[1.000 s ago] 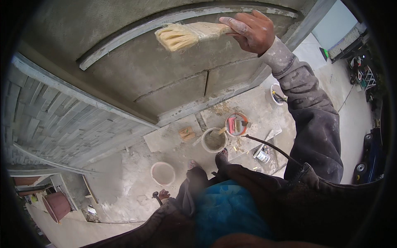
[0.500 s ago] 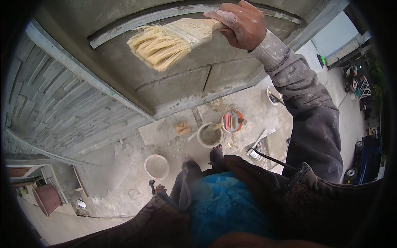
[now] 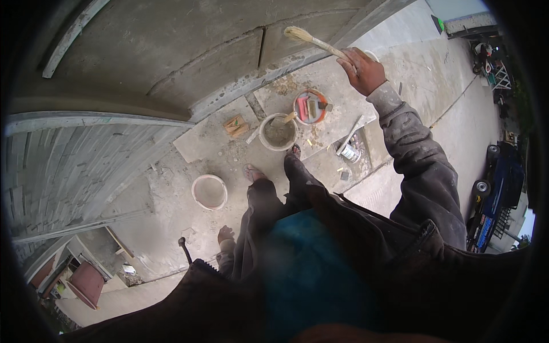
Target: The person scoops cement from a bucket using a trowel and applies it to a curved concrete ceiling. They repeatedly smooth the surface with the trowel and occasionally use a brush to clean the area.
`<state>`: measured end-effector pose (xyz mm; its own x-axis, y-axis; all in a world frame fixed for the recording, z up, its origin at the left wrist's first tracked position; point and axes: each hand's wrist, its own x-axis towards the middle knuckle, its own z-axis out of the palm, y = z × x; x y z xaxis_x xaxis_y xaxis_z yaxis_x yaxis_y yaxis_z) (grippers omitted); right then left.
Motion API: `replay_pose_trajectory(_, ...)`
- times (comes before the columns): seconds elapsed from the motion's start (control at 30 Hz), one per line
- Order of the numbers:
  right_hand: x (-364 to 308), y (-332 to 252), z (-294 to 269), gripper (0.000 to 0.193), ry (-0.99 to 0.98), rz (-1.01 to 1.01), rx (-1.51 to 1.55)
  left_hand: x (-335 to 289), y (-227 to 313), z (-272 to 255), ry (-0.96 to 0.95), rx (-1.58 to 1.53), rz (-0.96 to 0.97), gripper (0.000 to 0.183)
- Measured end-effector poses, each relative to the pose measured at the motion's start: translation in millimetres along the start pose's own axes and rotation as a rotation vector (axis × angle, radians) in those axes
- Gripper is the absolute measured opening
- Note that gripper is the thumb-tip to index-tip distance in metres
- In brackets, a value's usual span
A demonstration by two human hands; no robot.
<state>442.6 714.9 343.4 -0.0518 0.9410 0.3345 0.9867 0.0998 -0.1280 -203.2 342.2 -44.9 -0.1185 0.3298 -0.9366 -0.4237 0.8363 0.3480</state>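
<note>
My right hand (image 3: 364,71) is closed around the handle of a wide brush (image 3: 300,34), held out ahead and to the right. Its pale bristles point left toward the grey plastered wall (image 3: 217,48), seen nearly edge-on; whether they touch it I cannot tell. My left hand (image 3: 226,234) hangs low by my left leg, its fingers loosely apart with nothing in them. Ahead of my feet stands a bucket of grey mix (image 3: 278,147) with a wooden-handled tool in it. Beside that, an orange-rimmed bucket (image 3: 296,108) holds a pink piece and other blocks.
A pale round bucket (image 3: 209,192) stands left of my feet. Right of the mix bucket sits a small tin (image 3: 350,152); a brown block (image 3: 235,125) lies by the wall. Grey slatted cladding (image 3: 74,171) borders the left. A dark blue vehicle (image 3: 497,188) is far right.
My right hand and the brush have dropped lower and slightly right, away from the upper wall. The brush has turned from its broad face to its edge. My left hand shows more clearly.
</note>
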Motion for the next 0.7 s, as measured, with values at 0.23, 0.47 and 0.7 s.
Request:
replay_pose_trajectory(0.23, -246.4, 99.4, 279.6, 0.041, -1.076, 1.007, 0.02, -98.4, -37.1, -5.2, 0.154, 0.426, -0.247, 0.035)
replay_pose_trajectory(0.47, -263.9, 157.5, 471.6, 0.038, -1.004, 1.285, -0.009, -118.2, -39.2, 63.0, 0.18, 0.901, -0.352, 0.032)
replay_pose_trajectory(0.7, -267.4, 194.9, 483.1, 0.038, -0.982, 1.279, 0.046, -147.0, -52.0, 74.8, 0.147, 1.055, -0.374, 0.03)
